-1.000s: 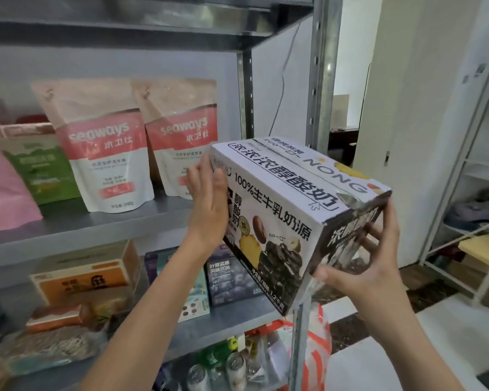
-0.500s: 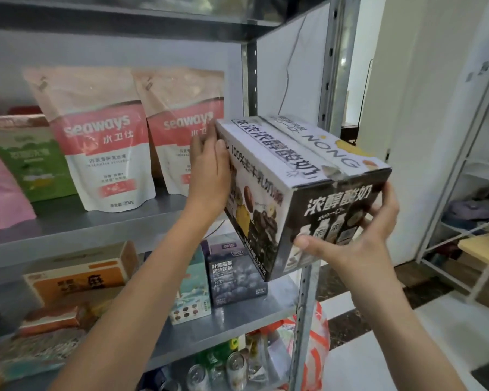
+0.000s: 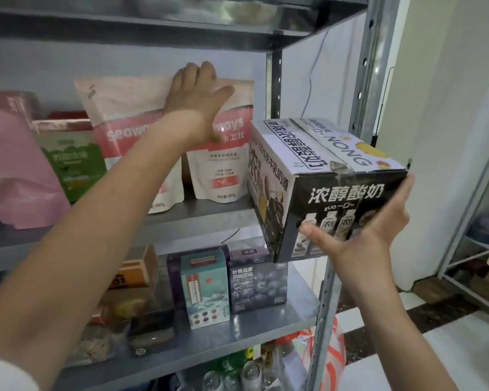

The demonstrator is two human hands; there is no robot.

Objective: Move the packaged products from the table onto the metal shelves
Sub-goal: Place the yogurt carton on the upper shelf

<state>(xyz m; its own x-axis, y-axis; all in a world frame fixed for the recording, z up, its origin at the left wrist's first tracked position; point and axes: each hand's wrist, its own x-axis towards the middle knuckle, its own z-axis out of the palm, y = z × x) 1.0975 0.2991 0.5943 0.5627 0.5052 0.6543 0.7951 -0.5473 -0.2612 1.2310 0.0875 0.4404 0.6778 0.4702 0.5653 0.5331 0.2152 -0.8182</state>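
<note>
**Yogurt carton (image 3: 331,182) at the right end of the shelf**

Right of centre in the frame: a rectangular cardboard box with glossy print, a white top with a taped seam, and a black end face showing small bottle pictures. Tilted, with its far lower corner at the front edge of the grey metal shelf (image 3: 209,214); cannot tell whether resting on it. Gripped by the right hand (image 3: 362,238) alone, spread wide across the black end, thumb stretched along the lower part, fingers hooked round the right edge.

Upper centre: left hand (image 3: 195,100) flat with fingers splayed, pressed against the soft tops of two standing pouches (image 3: 226,176), matt pink over white. Apart from the carton.

Far left on the same shelf: a slumped pink bag (image 3: 14,170) of smooth plastic and a green packet (image 3: 71,162) just beside it.

Lower centre, one board down: an upright teal box (image 3: 203,289) just beside a dark blue box (image 3: 257,286), both sharp-cornered card. Further left, a blurred orange box (image 3: 133,273).

At right, a perforated steel post (image 3: 326,300) passing behind the carton. Along the bottom edge, round can tops (image 3: 250,372) and a crinkled red-and-white plastic sack (image 3: 335,348).
</note>
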